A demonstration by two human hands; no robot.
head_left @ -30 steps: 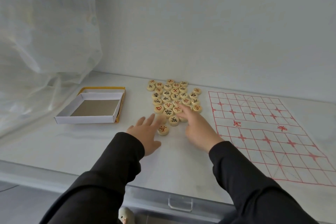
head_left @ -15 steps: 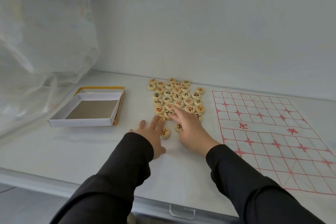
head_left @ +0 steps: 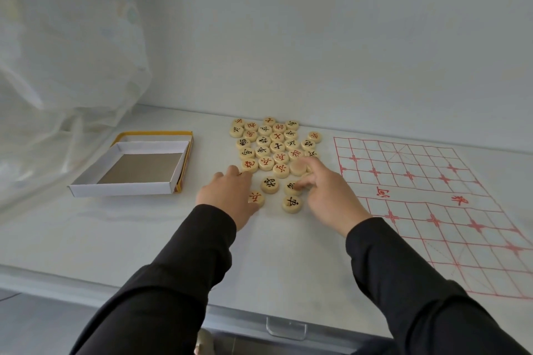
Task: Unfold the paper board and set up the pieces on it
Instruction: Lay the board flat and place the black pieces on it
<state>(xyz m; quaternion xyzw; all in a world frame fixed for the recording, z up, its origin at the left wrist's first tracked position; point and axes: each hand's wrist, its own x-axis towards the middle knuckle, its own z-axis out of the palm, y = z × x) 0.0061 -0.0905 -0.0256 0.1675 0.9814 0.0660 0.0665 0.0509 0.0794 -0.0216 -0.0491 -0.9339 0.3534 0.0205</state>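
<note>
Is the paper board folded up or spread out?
Spread out. The paper board lies flat on the table, red grid facing up.

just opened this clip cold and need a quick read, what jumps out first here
A tight cluster of round pale wooden game pieces with red and black characters sits mid-table, and the left hand and right hand, in black sleeves, touch its near edge. To its right lies an unfolded white paper board with a red grid, no pieces on it yet. To its left is an open white cardboard box with a yellow rim.
</note>
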